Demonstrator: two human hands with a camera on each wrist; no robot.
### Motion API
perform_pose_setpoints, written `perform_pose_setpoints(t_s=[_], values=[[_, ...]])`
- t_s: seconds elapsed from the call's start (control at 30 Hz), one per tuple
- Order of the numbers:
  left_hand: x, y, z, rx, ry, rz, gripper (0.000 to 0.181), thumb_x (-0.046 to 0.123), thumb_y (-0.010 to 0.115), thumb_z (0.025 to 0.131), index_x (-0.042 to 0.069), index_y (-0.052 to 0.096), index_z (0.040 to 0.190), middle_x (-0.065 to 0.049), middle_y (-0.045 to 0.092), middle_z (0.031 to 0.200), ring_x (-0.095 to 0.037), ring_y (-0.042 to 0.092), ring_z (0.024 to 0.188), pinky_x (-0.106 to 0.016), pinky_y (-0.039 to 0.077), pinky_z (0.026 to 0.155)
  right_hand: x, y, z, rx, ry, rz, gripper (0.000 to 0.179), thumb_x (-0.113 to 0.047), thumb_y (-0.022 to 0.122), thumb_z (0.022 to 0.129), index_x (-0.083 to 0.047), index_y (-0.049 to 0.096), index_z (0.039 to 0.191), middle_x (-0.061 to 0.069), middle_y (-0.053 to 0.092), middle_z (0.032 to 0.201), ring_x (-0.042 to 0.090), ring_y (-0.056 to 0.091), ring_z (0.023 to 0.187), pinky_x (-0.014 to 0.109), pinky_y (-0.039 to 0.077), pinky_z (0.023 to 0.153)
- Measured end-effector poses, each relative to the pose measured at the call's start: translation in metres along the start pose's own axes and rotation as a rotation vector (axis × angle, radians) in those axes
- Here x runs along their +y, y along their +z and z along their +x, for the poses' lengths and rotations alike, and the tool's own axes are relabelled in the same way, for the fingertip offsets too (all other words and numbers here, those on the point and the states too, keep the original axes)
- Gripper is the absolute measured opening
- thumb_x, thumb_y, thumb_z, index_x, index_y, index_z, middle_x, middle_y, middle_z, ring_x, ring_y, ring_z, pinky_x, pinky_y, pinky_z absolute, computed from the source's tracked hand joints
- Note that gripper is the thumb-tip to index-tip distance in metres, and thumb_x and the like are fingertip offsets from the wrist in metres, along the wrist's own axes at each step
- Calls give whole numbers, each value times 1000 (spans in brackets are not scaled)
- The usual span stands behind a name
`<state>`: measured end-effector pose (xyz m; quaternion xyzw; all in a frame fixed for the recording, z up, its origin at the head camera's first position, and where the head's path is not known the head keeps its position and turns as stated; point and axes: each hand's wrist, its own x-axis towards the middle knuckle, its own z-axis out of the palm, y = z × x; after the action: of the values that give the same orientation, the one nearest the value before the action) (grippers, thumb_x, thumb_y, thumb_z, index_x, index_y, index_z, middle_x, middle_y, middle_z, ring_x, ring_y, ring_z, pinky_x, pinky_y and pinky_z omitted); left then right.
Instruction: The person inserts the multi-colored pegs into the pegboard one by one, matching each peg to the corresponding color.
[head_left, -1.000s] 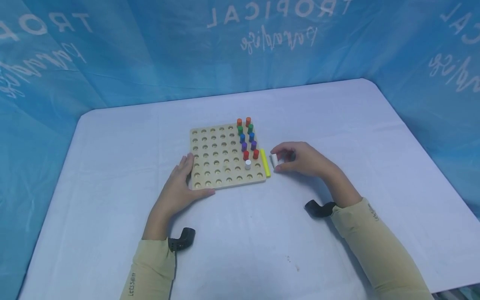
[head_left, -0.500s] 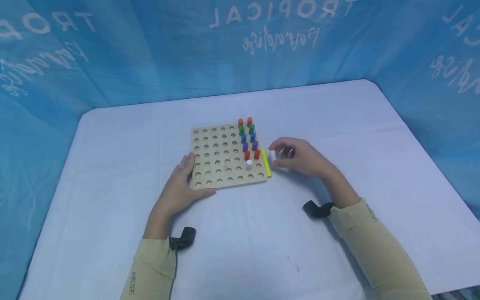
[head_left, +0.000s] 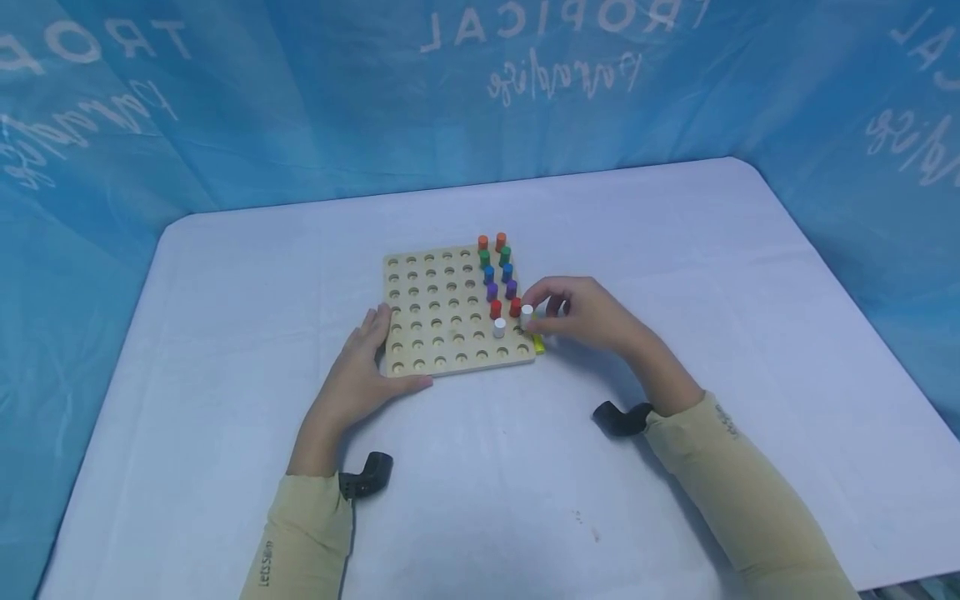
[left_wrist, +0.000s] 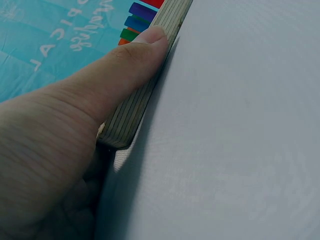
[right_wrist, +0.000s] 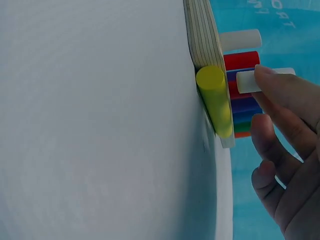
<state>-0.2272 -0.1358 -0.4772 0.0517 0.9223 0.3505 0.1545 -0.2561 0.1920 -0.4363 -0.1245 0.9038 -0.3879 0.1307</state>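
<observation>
A wooden pegboard (head_left: pixel 450 312) with rows of round holes lies on the table. My left hand (head_left: pixel 356 367) rests against its near left corner, thumb along the front edge and fingers beside the left edge; in the left wrist view the thumb (left_wrist: pixel 135 57) presses the board's side. Between thumb and fingers, my right hand (head_left: pixel 592 317) pinches a white peg (head_left: pixel 527 314), upright over the right-hand column just in front of a red peg (head_left: pixel 515 307). Another white peg (head_left: pixel 499 327) stands in the neighbouring column. The right ring and little fingers hang loosely curled.
Paired orange, green, blue (head_left: pixel 489 274), purple (head_left: pixel 492 292) and red pegs fill the two right columns behind. A longer yellow stick (right_wrist: pixel 213 97) lies along the board's right side, partly covered in the head view. A blue printed curtain (head_left: pixel 337 108) surrounds the white-covered table (head_left: pixel 262 267).
My right hand has moved left with the white peg, from the table beside the yellow stick to over the board's right column. The peg has turned upright. My left hand stays put.
</observation>
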Motion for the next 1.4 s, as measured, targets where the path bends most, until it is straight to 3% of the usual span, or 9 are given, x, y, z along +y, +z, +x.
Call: perform_pose_setpoints(t_s=[0.6,0.83,0.97,1.17,1.3,1.4], values=[[1,1,1,1,-1,4,130,66,82,66,27,2,160,-4,1,169,-39,4,155,-64,14,121,-2,7,4,-42,29,-13,18,-21,82,82,-23,74,98,-5,71,92,21,57,80,31,49,67],[-1,0,0,-3,7,-5,128,64,82,67,27,2,160,-3,1,169,-38,3,155,-64,14,121,-3,5,3,-43,-1,-33,21,-26,84,81,-26,75,100,-8,72,94,19,58,82,32,50,67],[-1,0,0,-6,4,-9,128,64,82,67,28,1,160,-3,0,169,-38,3,155,-64,13,121,-1,1,2,-1,-6,-27,23,-31,84,80,-28,75,102,-9,73,97,19,58,85,32,50,68],[0,1,0,-3,-3,-1,129,66,81,66,29,1,160,-3,1,169,-37,4,155,-64,14,122,7,-11,7,98,106,-61,23,-33,70,93,-25,73,114,-3,70,106,21,57,88,33,50,67],[-1,0,0,-3,-4,1,129,65,81,67,29,1,160,-3,1,169,-38,4,155,-64,14,121,15,-14,13,16,148,-97,34,-31,67,95,-22,67,128,1,67,114,22,55,93,32,49,71],[-1,0,0,-6,5,-1,128,64,82,68,28,1,160,-4,1,169,-40,4,155,-65,14,121,18,-13,16,-61,126,-121,43,-32,71,93,-19,63,133,3,65,115,22,54,95,32,49,75]])
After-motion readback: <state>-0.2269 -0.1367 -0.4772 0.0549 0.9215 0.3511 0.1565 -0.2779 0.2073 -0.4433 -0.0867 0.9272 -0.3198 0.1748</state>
